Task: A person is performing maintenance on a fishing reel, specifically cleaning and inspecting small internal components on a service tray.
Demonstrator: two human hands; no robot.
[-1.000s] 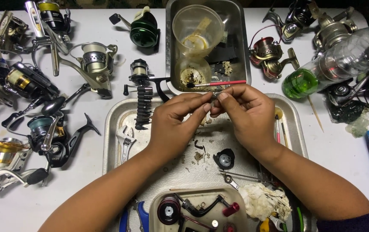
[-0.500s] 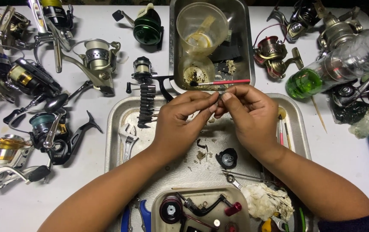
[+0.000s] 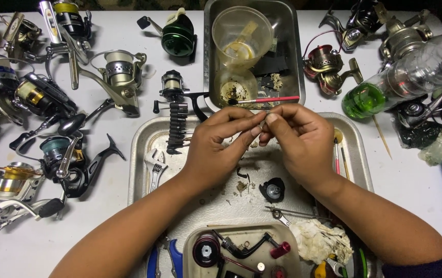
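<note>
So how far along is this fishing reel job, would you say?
Midway, I would guess. One reel already lies in pieces: a spool and handle sit in the small tray, and a black round part rests on the big metal tray. Right now the left hand and right hand pinch a tiny part between their fingertips. Nothing looks reassembled, and many whole reels wait alongside.

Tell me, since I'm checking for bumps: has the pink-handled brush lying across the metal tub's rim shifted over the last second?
No. The pink-handled brush lies across the metal tub's front rim as before.
</note>
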